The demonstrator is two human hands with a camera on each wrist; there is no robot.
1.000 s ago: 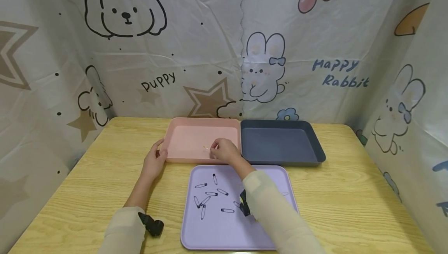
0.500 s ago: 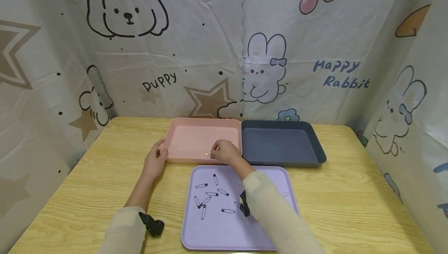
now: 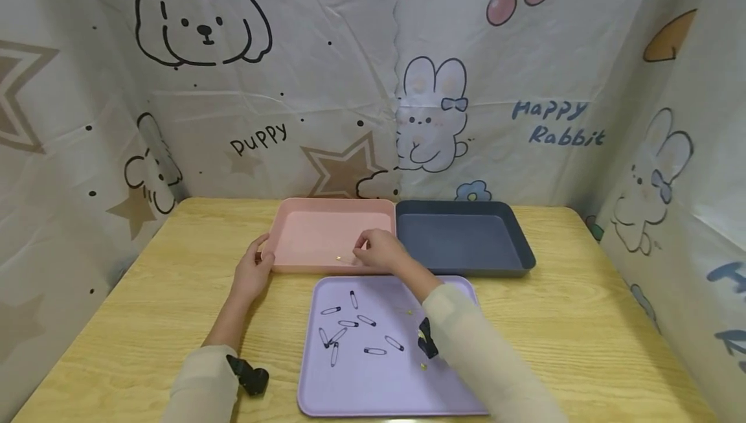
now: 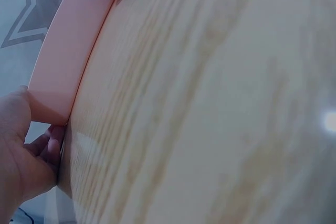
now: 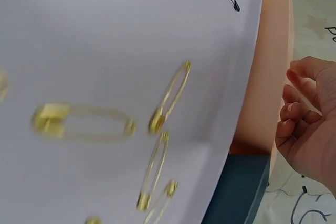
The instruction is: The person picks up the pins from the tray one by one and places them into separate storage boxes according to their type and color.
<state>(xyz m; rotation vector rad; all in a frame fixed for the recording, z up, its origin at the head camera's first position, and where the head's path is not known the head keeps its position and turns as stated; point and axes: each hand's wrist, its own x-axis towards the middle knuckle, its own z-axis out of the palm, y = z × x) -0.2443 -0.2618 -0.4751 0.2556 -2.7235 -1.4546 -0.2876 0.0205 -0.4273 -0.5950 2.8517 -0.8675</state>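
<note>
In the head view, my left hand (image 3: 252,273) grips the front left corner of a pink tray (image 3: 309,268). The left wrist view has the thumb (image 4: 21,100) against that tray's wall and other fingers low by its corner. My right hand (image 3: 381,249) hovers over the pink tray's front right part, fingers loosely bent. Nothing shows between those fingertips in the right wrist view. Just left of them, a gold safety pin (image 3: 339,258) lies on the tray floor. Several gold safety pins (image 5: 170,98) and black safety pins (image 3: 375,351) lie spread on a lilac tray (image 3: 350,397).
A dark blue tray (image 3: 466,272) stands against the pink tray's right side. The wooden table (image 3: 571,319) extends on both sides. A printed cloth (image 3: 344,86) hangs behind. My right sleeve (image 3: 484,352) covers part of the lilac tray.
The gold safety pin, at my right fingertips one second ago, now lies on the pink tray's floor. My right hand has drawn slightly to the right, away from it. My left hand stays at the corner.
</note>
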